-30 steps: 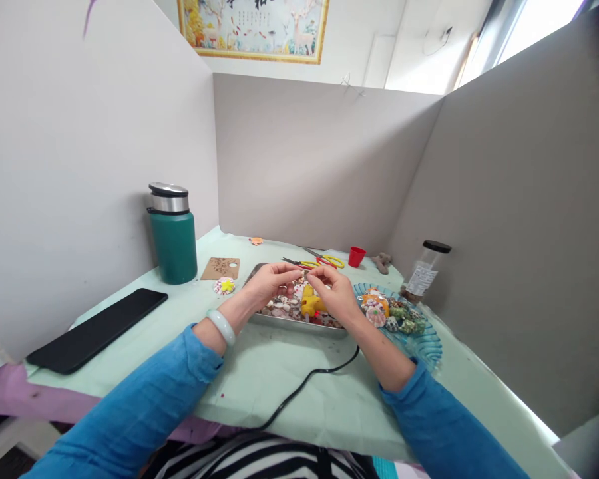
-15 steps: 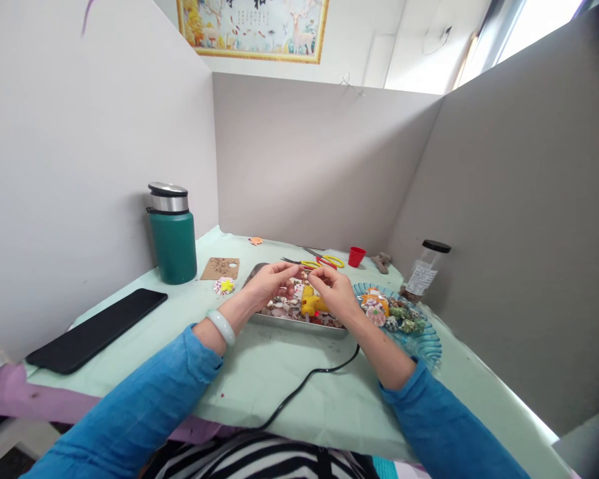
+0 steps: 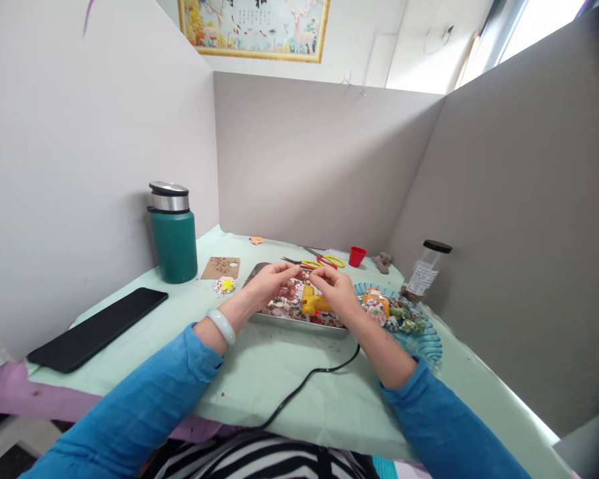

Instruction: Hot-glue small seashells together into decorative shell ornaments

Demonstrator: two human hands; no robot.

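Note:
Above a metal tray (image 3: 299, 324) my left hand (image 3: 274, 283) and my right hand (image 3: 335, 287) face each other, fingertips close together. Both hands have their thumb and fingers pinched. Whatever lies between the fingertips is too small to make out. Small shells (image 3: 282, 307) fill the tray below. Among them rests a yellow glue gun (image 3: 309, 301), just left of my right hand and partly under it. A black cord (image 3: 309, 380) runs from beside the tray to the table's front edge.
A green bottle (image 3: 174, 239), black phone-like slab (image 3: 100, 329), brown card (image 3: 220, 268) and star-decorated disc (image 3: 225, 285) are at left. Behind the tray lie scissors (image 3: 329, 261) and a red cup (image 3: 357, 257). A blue plate (image 3: 429, 342) of shells and a black-lidded jar (image 3: 424, 271) stand right.
Almost nothing differs. Both hands stay pinched over the tray, and the whole view has shifted by a few pixels.

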